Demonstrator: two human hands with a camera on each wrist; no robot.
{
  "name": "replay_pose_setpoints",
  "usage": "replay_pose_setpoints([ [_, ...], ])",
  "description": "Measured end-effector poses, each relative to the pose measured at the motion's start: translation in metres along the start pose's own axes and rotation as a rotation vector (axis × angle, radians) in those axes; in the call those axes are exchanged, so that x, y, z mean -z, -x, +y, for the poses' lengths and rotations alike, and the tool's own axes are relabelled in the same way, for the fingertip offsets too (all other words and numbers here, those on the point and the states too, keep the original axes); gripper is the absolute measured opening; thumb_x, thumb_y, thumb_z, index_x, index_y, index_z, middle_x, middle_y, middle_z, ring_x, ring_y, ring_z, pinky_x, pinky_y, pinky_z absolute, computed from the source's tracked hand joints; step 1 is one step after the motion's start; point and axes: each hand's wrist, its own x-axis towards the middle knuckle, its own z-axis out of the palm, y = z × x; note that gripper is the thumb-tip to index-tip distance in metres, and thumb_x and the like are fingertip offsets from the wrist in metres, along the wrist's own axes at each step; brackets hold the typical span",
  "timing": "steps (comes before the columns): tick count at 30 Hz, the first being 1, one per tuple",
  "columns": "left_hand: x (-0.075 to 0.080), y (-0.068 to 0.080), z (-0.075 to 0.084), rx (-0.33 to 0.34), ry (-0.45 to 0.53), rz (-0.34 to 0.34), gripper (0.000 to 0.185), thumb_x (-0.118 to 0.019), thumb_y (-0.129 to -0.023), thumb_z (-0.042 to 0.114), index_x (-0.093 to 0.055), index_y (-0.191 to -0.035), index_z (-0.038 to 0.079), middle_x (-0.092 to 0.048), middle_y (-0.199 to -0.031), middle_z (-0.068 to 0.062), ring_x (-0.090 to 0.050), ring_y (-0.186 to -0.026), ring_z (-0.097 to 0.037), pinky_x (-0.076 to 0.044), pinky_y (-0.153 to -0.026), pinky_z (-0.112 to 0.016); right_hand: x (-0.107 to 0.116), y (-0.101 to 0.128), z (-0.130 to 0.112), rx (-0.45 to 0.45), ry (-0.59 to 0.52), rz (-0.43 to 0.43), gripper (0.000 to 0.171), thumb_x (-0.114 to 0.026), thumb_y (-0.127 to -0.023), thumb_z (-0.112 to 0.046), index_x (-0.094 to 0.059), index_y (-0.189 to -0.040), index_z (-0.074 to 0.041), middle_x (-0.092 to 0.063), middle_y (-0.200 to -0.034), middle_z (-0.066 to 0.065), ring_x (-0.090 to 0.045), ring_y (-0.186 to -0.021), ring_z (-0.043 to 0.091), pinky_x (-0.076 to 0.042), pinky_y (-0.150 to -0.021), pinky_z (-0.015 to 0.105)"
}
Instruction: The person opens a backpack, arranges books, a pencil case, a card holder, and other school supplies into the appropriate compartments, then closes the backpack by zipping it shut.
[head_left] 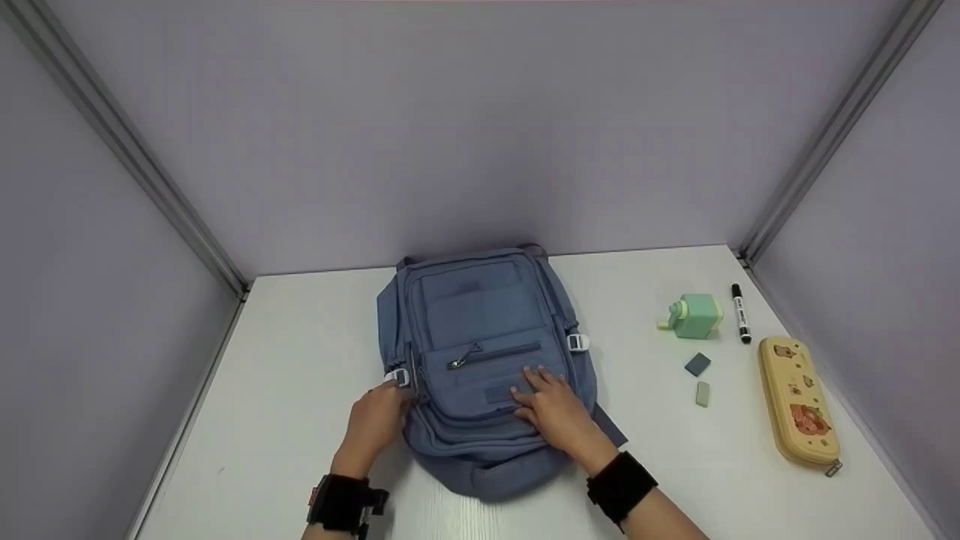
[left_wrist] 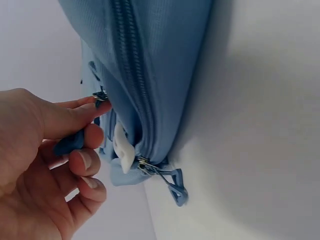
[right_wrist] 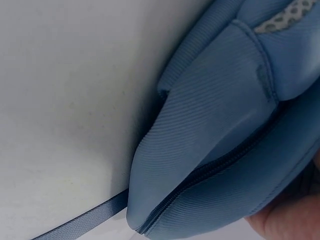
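A blue backpack (head_left: 480,307) lies front side up on the white table. At its left side, my left hand (head_left: 377,420) pinches a blue zipper pull (left_wrist: 70,143), shown in the left wrist view between thumb and fingers. Beside those fingers is a white buckle (left_wrist: 122,147), with a second zipper pull (left_wrist: 177,190) dangling from another zipper below it. My right hand (head_left: 559,412) rests on the lower right of the bag's front, fingers spread. In the right wrist view, part of that hand (right_wrist: 292,220) shows at the bag's edge.
On the right of the table are a green pencil sharpener (head_left: 695,316) with a crank, a black-and-white marker (head_left: 740,313), a dark eraser-like block (head_left: 697,364), a pale green block (head_left: 703,394) and a yellow pencil case (head_left: 799,401). Grey panels (head_left: 480,135) enclose the table.
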Motion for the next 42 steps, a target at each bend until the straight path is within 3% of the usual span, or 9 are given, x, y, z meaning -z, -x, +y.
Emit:
replay_pose_setpoints([
  [11,0.013,0.009,0.017,-0.062,0.039,-0.065,0.021,-0.071,-0.082,0.000,-0.064,-0.066,0.013,-0.060,-0.072,-0.003,-0.059,-0.066,-0.023,-0.045,-0.054,-0.038,0.000,0.000,0.000,-0.003,-0.012,0.008,0.036,-0.067,-0.093,-0.028,-0.070,-0.123,-0.008,-0.049,-0.140,0.025,-0.043,-0.130,0.047,-0.035,-0.098,0.065],
  [20,0.020,0.012,0.033,-0.109,-0.120,-0.003,0.021,-0.070,-0.075,-0.004,-0.057,-0.064,0.009,-0.057,-0.063,-0.007,-0.057,-0.053,-0.027,-0.043,-0.044,-0.041,-0.001,-0.002,-0.002,0.014,0.010,0.024,0.036,-0.066,-0.093,-0.029,-0.070,-0.123,-0.009,-0.050,-0.140,0.024,-0.043,-0.130,0.046,-0.036,-0.099,0.064],
  [25,0.018,0.015,0.042,-0.139,-0.172,0.041,0.019,-0.069,-0.070,-0.007,-0.058,-0.062,0.006,-0.056,-0.061,-0.007,-0.055,-0.049,-0.027,-0.043,-0.043,-0.042,-0.001,-0.001,-0.001,0.004,0.016,0.015,0.036,-0.065,-0.094,-0.029,-0.069,-0.124,-0.010,-0.050,-0.140,0.023,-0.043,-0.130,0.045,-0.036,-0.098,0.064],
  [28,0.017,0.016,0.047,-0.157,-0.181,0.033,0.019,-0.070,-0.068,-0.009,-0.060,-0.063,0.006,-0.054,-0.062,-0.005,-0.053,-0.048,-0.024,-0.043,-0.042,-0.041,-0.001,-0.001,-0.001,-0.005,0.020,0.003,0.036,-0.064,-0.094,-0.030,-0.069,-0.124,-0.010,-0.050,-0.141,0.023,-0.043,-0.130,0.045,-0.036,-0.098,0.063],
  [37,0.023,0.025,0.056,-0.133,-0.068,-0.099,0.020,-0.070,-0.070,-0.008,-0.059,-0.069,0.008,-0.057,-0.067,-0.003,-0.052,-0.053,-0.020,-0.043,-0.047,-0.038,-0.002,0.000,-0.002,-0.018,0.038,0.012,0.036,-0.065,-0.093,-0.031,-0.070,-0.122,-0.011,-0.051,-0.140,0.022,-0.045,-0.130,0.044,-0.037,-0.098,0.062],
  [42,0.025,0.028,0.062,-0.139,0.072,-0.178,0.028,-0.066,-0.082,-0.004,-0.052,-0.063,0.012,-0.050,-0.066,0.003,-0.046,-0.055,-0.014,-0.040,-0.049,-0.034,-0.003,-0.001,-0.002,-0.013,0.054,0.027,0.035,-0.065,-0.093,-0.031,-0.071,-0.122,-0.011,-0.051,-0.139,0.022,-0.045,-0.129,0.044,-0.038,-0.097,0.063],
])
